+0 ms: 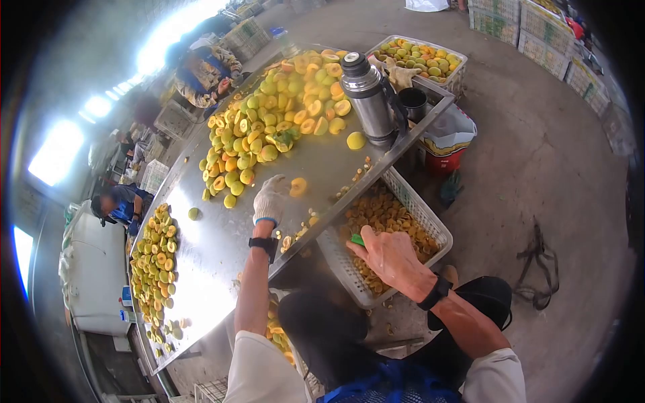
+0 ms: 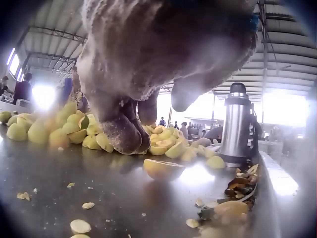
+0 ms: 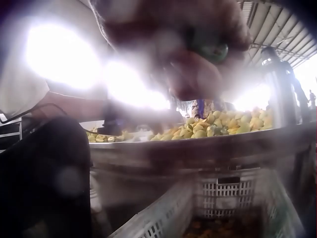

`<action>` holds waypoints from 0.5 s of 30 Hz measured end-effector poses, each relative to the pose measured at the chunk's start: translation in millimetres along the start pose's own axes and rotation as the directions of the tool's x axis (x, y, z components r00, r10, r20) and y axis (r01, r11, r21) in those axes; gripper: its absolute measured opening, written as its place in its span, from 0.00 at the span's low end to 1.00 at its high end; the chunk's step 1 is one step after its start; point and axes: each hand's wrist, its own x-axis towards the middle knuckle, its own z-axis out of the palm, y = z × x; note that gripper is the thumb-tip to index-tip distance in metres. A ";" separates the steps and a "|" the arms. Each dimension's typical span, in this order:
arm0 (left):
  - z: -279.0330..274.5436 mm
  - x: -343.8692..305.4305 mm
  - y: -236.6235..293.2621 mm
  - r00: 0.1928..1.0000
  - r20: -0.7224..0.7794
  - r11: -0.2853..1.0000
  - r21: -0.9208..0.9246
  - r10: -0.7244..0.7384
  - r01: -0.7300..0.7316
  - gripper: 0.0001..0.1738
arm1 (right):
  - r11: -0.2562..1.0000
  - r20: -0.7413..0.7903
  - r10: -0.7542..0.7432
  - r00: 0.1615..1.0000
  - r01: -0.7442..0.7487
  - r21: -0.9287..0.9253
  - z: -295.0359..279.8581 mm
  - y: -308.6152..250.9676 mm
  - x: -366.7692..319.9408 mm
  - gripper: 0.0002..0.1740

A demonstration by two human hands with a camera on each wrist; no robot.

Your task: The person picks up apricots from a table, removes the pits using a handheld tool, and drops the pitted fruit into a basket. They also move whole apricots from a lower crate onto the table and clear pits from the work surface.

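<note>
My left hand (image 1: 271,197), in a white knitted glove, is low over the metal table (image 1: 222,248) with its fingers pointing down and nothing seen between them. Just beyond its fingertips a peach half (image 2: 163,170) lies on the metal. Over the basket of cut fruit pieces (image 1: 376,221), my bare right hand (image 1: 395,260) grips a small tool by its green handle (image 1: 357,239); the tool's working end is hidden. A large heap of yellow-green peaches (image 1: 255,131), many halved, spreads beyond the left hand.
A steel thermos (image 1: 371,101) stands at the table's right edge beside a dark cup (image 1: 412,102). Pits and scraps (image 2: 80,226) dot the near tabletop. Another pile of halves (image 1: 154,262) lies at the left. Behind the thermos is a full crate (image 1: 422,59); people work across the table.
</note>
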 end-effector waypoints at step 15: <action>-67.3 -50.8 138.0 0.888 0.459 0.490 -0.769 -0.022 0.410 0.22 | 0.947 -0.045 0.065 0.997 -0.047 0.319 -15.4 -23.4 6.3 0.19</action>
